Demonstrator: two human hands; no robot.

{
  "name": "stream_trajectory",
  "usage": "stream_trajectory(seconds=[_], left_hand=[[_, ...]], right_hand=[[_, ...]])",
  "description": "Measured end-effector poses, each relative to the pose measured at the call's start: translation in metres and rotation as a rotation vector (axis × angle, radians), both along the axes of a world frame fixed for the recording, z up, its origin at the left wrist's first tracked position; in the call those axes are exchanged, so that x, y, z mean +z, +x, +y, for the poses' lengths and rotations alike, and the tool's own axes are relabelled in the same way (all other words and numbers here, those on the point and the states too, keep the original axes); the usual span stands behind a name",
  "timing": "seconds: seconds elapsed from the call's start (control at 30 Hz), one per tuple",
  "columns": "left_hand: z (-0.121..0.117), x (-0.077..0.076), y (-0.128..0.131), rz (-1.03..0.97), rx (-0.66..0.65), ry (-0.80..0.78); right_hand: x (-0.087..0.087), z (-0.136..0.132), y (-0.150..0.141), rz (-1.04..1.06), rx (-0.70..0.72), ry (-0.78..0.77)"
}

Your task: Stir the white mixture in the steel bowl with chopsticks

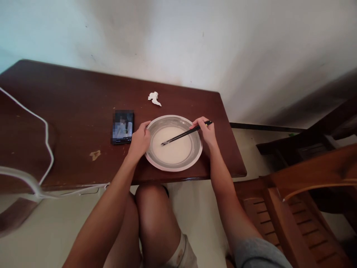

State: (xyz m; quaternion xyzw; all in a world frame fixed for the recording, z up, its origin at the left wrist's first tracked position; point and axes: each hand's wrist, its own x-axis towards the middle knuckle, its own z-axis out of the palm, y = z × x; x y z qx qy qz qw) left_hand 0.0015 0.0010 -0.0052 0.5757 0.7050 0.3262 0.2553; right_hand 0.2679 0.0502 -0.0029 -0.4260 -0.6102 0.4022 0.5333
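Knees (156, 219): mine, bare, closest to the lens, tucked under the front edge of the worktop.
Worktop (69, 123): dark brown wood, pushed against a pale wall, with a scuffed pale patch on its surface to the left of my left arm.
Chair (301, 208): brown and slatted, standing on the floor to my right, apart from the worktop.
Cable (47, 137): white, looping across the left part of the worktop and down over its front edge.
Bowl (173, 164): round, shiny metal, sitting near the front right of the worktop directly before me, holding a smooth white liquid that covers its bottom.
Left hand (140, 140): my grip is curled against the left rim of the bowl, thumb on top of the rim, bracing it.
Right hand (205, 131): my grip is clenched on the upper end of the chopsticks, resting over the right rim of the bowl.
Chopsticks (181, 135): dark pair, slanting down and leftward from my right hand, tips dipped into the white liquid near the middle of the bowl.
Phone (122, 126): lying flat just left of the bowl, next to my left hand, screen lit.
Tissue (154, 98): small crumpled white scrap, behind the bowl, near the wall.
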Motion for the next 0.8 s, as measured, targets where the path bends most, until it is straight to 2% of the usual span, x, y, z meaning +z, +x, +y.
stream_trajectory(seconds=[0.17,0.23,0.37,0.43,0.57,0.63,0.73,0.8], left_hand=[[-0.0013,0.0016,0.0005,-0.012,0.002,0.007],[-0.0021,0.0036,0.0010,-0.014,-0.004,0.007],[-0.0008,0.0046,0.0009,0.000,-0.005,0.004],[0.0007,0.0039,0.0006,0.007,0.004,0.003],[0.0020,0.0038,0.0009,0.016,0.015,-0.010],[0.0018,0.0044,0.0014,0.025,0.014,-0.014],[0.0015,0.0046,0.0019,0.029,0.017,-0.013],[0.0015,0.0041,0.0018,0.023,0.018,-0.007]], right_hand=[[-0.0003,0.0041,0.0081,0.073,-0.168,0.048],[-0.0008,0.0044,0.0087,0.074,-0.151,0.020],[-0.0008,0.0034,0.0048,0.017,-0.006,-0.010],[-0.0005,0.0043,0.0057,0.004,-0.034,0.020],[-0.0002,0.0064,0.0105,0.039,-0.173,0.032],[-0.0003,0.0055,0.0093,0.043,-0.139,-0.001],[0.0001,0.0036,0.0044,0.009,-0.012,-0.030],[0.0006,0.0037,0.0039,-0.003,-0.003,-0.015]])
